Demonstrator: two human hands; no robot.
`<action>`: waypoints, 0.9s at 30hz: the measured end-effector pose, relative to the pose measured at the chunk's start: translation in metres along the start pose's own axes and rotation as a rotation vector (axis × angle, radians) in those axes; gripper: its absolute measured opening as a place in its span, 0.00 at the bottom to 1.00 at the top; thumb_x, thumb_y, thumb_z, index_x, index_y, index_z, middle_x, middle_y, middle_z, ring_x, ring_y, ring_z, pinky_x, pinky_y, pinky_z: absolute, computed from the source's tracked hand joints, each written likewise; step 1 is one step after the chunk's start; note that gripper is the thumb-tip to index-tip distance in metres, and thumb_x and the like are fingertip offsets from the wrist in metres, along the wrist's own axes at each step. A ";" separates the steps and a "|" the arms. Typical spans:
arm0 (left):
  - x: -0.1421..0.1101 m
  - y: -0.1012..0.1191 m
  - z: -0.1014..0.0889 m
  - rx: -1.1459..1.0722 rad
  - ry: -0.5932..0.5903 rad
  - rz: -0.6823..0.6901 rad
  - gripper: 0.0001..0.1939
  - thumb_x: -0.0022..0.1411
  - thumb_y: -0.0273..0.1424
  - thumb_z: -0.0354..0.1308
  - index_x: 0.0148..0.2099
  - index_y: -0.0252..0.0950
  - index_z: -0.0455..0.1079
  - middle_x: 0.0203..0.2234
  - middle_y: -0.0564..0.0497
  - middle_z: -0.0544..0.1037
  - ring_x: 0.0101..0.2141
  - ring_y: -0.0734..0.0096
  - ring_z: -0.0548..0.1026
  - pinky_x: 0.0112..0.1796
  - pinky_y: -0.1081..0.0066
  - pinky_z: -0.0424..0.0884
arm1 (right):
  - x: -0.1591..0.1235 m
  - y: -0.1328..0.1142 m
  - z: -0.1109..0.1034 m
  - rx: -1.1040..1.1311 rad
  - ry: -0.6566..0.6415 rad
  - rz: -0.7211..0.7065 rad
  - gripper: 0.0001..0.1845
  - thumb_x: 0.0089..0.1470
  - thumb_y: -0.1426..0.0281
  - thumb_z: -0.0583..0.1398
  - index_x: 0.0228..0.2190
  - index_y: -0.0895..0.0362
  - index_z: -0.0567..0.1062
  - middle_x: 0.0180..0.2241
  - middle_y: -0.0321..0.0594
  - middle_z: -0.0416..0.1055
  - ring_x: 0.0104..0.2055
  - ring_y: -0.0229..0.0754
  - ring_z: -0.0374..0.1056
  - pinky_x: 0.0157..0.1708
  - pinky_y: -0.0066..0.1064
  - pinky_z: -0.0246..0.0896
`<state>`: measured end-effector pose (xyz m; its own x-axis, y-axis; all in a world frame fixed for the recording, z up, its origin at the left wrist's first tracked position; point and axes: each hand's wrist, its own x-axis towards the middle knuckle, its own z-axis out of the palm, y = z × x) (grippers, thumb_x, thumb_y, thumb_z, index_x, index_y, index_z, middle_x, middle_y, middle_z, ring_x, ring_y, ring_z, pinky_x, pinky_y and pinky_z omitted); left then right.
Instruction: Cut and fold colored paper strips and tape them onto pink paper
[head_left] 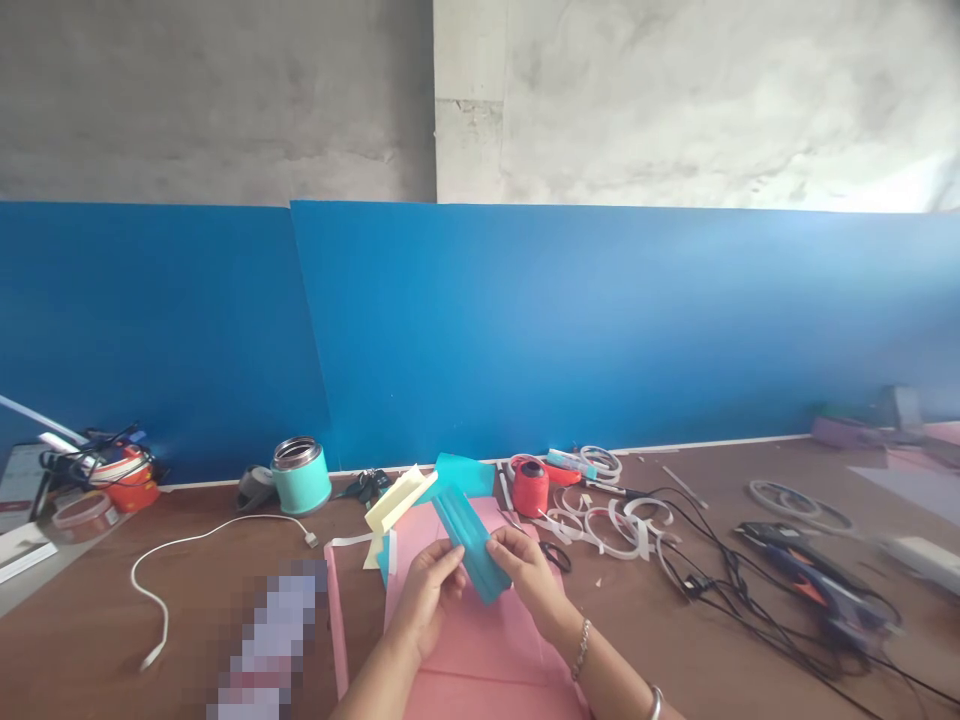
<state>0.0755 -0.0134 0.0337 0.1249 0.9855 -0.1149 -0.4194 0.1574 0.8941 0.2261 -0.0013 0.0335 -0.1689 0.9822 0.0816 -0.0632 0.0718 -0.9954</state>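
Both my hands hold a folded teal paper strip (471, 540) above a pink paper sheet (480, 640) on the brown table. My left hand (424, 592) grips the strip's lower left side with its fingers curled. My right hand (525, 570) pinches its right edge. A pale yellow folded paper piece (397, 500) lies just beyond my left hand. More teal paper (466, 472) lies behind the strip.
A red thread spool (530, 487), white paper rings (607, 525) and scissors (555, 555) lie to the right. A teal steel-lidded cup (301, 475) stands at the back left. A white cable (187, 560) lies to the left. Black cables and a glue gun (810, 580) lie far right, before the blue partition (600, 320).
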 end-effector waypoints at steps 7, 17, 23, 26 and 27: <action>0.003 -0.006 0.001 0.136 0.052 0.011 0.21 0.44 0.44 0.65 0.34 0.33 0.68 0.14 0.62 0.61 0.12 0.87 0.50 0.13 0.80 0.41 | -0.004 -0.005 0.003 -0.025 -0.102 -0.024 0.22 0.45 0.51 0.60 0.22 0.57 0.65 0.19 0.30 0.57 0.22 0.32 0.52 0.23 0.25 0.47; 0.005 -0.003 -0.005 0.021 0.076 0.013 0.18 0.47 0.44 0.63 0.27 0.35 0.64 0.12 0.59 0.63 0.16 0.82 0.60 0.19 0.80 0.54 | 0.003 0.002 -0.004 -0.106 -0.024 -0.025 0.19 0.45 0.55 0.60 0.21 0.57 0.63 0.19 0.30 0.54 0.22 0.32 0.50 0.22 0.26 0.45; 0.000 -0.002 0.001 0.175 0.035 0.060 0.20 0.46 0.45 0.64 0.31 0.34 0.66 0.13 0.60 0.62 0.15 0.82 0.58 0.17 0.80 0.52 | -0.001 0.000 0.001 -0.117 -0.120 0.034 0.20 0.46 0.54 0.59 0.20 0.58 0.65 0.18 0.31 0.57 0.20 0.33 0.52 0.21 0.26 0.47; 0.001 -0.002 0.000 0.199 0.095 0.094 0.19 0.45 0.44 0.64 0.32 0.35 0.65 0.12 0.61 0.61 0.13 0.82 0.56 0.14 0.80 0.48 | -0.001 0.001 -0.001 -0.068 -0.100 0.028 0.20 0.45 0.53 0.59 0.21 0.58 0.66 0.18 0.30 0.56 0.21 0.32 0.51 0.21 0.25 0.46; 0.003 -0.003 -0.002 0.193 0.108 0.096 0.18 0.46 0.44 0.64 0.31 0.36 0.65 0.12 0.61 0.61 0.13 0.83 0.56 0.14 0.80 0.48 | 0.000 0.001 -0.002 -0.055 -0.073 0.023 0.21 0.45 0.52 0.60 0.21 0.58 0.65 0.18 0.30 0.56 0.21 0.32 0.50 0.22 0.25 0.45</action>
<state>0.0757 -0.0108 0.0300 -0.0087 0.9980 -0.0622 -0.2437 0.0583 0.9681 0.2285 -0.0010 0.0322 -0.2410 0.9686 0.0605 -0.0052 0.0611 -0.9981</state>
